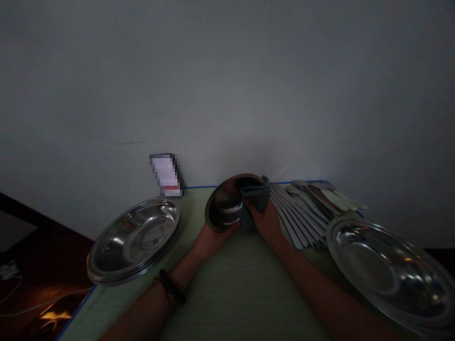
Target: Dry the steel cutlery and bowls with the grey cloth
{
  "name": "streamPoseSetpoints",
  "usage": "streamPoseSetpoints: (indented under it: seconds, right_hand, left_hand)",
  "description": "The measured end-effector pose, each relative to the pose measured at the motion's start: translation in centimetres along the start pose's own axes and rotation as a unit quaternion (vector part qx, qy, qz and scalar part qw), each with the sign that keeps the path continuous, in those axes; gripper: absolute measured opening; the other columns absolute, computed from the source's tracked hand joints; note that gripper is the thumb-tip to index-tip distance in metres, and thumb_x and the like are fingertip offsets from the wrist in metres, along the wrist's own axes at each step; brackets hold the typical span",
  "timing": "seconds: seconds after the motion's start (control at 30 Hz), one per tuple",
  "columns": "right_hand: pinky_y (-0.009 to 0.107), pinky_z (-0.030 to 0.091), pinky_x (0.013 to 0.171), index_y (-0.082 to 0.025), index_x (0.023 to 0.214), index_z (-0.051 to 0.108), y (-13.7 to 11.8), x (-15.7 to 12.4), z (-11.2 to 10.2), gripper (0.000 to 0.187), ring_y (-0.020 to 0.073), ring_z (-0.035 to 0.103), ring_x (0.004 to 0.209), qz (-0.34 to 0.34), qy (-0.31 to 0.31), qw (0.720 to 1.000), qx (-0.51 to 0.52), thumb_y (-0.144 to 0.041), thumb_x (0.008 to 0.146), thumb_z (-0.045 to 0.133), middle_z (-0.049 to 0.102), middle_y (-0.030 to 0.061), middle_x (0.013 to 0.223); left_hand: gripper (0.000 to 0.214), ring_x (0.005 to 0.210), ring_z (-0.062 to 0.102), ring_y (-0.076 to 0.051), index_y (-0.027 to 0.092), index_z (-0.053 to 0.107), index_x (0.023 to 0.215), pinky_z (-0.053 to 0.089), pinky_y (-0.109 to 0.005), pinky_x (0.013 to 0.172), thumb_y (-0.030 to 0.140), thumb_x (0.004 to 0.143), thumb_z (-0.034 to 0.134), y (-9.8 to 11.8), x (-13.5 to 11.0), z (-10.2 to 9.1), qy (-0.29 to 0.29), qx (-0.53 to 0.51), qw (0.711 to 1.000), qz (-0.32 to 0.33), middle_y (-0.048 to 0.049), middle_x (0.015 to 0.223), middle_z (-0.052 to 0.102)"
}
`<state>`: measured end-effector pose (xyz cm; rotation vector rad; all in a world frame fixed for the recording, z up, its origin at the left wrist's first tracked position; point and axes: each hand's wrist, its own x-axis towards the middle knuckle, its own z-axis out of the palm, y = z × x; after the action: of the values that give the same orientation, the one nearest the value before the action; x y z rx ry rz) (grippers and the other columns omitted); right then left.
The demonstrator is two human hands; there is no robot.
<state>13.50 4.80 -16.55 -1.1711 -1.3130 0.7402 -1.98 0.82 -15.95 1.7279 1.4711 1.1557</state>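
A shiny metal bowl is held tilted above the middle of the table, its inside turned partly towards me. My left hand grips it from below at the near left side, its fingers mostly hidden behind the bowl. At the bowl's right side, my right hand is closed on a folded dark grey cloth, which lies against the rim and hangs down beside it. Just right of that hand, several flat metal utensils lie fanned out on the table.
A stack of metal basins stands on the left of the green table, another metal basin on the right. White-handled utensils lie at the back right. A blurred-out phone-like device leans against the wall.
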Motion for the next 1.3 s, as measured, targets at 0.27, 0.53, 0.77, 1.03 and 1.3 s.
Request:
streamPoseSetpoints:
  seconds: [0.27, 0.53, 0.77, 1.03, 1.3]
  right_hand:
    - [0.038, 0.047, 0.078, -0.017, 0.097, 0.062, 0.21, 0.05, 0.07, 0.038, 0.0254, 0.064, 0.091, 0.013, -0.002, 1.000, -0.014, -0.047, 0.074, 0.059, 0.069, 0.0106, 0.097]
    - [0.039, 0.048, 0.076, -0.015, 0.096, 0.063, 0.08, 0.02, 0.06, 0.041, 0.0265, 0.064, 0.089, 0.015, 0.002, 1.000, -0.013, -0.049, 0.073, 0.059, 0.069, 0.0118, 0.094]
    - [0.040, 0.047, 0.078, -0.018, 0.096, 0.063, 0.20, -0.01, 0.05, 0.039, 0.0258, 0.064, 0.090, 0.001, 0.004, 1.000, -0.008, -0.049, 0.074, 0.059, 0.069, 0.0101, 0.095]
    - [0.034, 0.047, 0.068, -0.016, 0.081, 0.066, 0.06, -0.08, -0.11, 0.042, 0.0253, 0.064, 0.082, 0.035, 0.003, 0.999, -0.007, -0.054, 0.079, 0.048, 0.070, 0.0085, 0.081]
    - [0.032, 0.046, 0.060, -0.017, 0.079, 0.065, -0.30, -0.33, 0.01, 0.041, 0.0252, 0.064, 0.075, 0.028, -0.028, 0.998, -0.045, -0.056, 0.066, 0.064, 0.070, 0.0088, 0.077]
  left_hand:
    - [0.056, 0.122, 0.048, -0.026, 0.018, 0.053, 0.121, 0.031, -0.045, 0.108, 0.031, 0.069, 0.067, 0.37, -0.03, 0.04, -0.011, -0.021, 1.000, -0.004, -0.0094, 0.129, 0.057]
    - [0.057, 0.122, 0.049, -0.026, 0.016, 0.053, 0.121, 0.033, -0.043, 0.108, 0.035, 0.069, 0.068, -0.28, -0.09, 0.03, -0.013, -0.008, 1.000, -0.009, -0.0097, 0.126, 0.059]
    - [0.054, 0.121, 0.050, -0.026, 0.017, 0.054, 0.120, 0.033, -0.047, 0.106, 0.034, 0.070, 0.066, -0.21, -0.01, 0.05, -0.017, -0.007, 1.000, 0.009, -0.0105, 0.127, 0.058]
    - [0.059, 0.116, 0.054, -0.027, 0.018, 0.057, 0.113, 0.035, -0.048, 0.104, 0.034, 0.059, 0.075, 0.42, 0.02, -0.23, -0.029, -0.069, 0.997, -0.025, -0.0084, 0.121, 0.063]
    - [0.041, 0.093, 0.064, -0.029, 0.017, 0.063, 0.089, 0.049, -0.045, 0.089, 0.035, 0.055, 0.077, 0.54, -0.30, -0.36, -0.037, -0.067, 0.994, -0.074, -0.0058, 0.088, 0.072]
